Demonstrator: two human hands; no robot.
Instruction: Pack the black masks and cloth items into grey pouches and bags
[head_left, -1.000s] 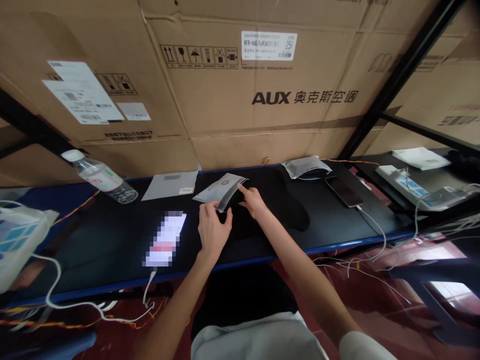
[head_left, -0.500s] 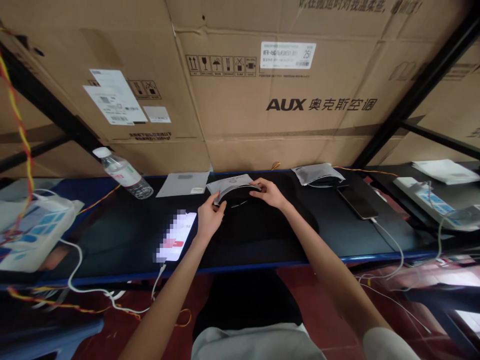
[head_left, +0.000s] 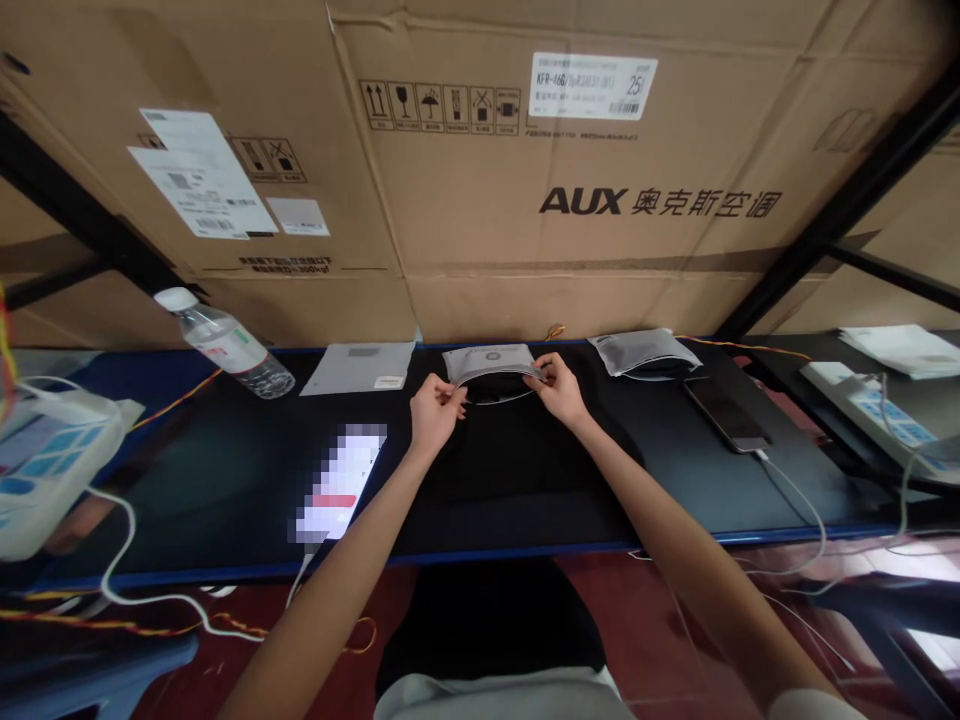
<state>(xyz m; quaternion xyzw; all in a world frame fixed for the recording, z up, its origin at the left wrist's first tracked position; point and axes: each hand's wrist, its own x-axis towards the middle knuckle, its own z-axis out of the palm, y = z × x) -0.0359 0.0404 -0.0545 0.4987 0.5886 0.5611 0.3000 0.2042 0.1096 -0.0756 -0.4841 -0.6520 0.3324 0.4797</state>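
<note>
Between my hands is a pale, translucent plastic bag (head_left: pixel 495 357) with small print on its face, its near edge bowed open and something dark at the mouth. My left hand (head_left: pixel 435 412) pinches the left corner of that edge, thumb against fingers. At the opposite corner, my right hand (head_left: pixel 561 388) pinches the edge the same way. A similar bag (head_left: pixel 637 348) with dark contents lies right of my right hand, and a flat grey-white bag (head_left: pixel 356 368) with a small label lies to the left.
A water bottle (head_left: pixel 229 345) leans at the black tabletop's (head_left: pixel 202 470) back left. A lit phone (head_left: pixel 341 485) lies nearer me; a dark phone (head_left: pixel 724 412) is charging at right. Power strips (head_left: pixel 56 470) with cables sit at both ends. A large cardboard box (head_left: pixel 480 220) stands behind.
Both hands and the bag have shifted slightly right. The bag, tilted before, now sits straighter, its near edge pulled into a wider gap. The camera view has moved a little.
</note>
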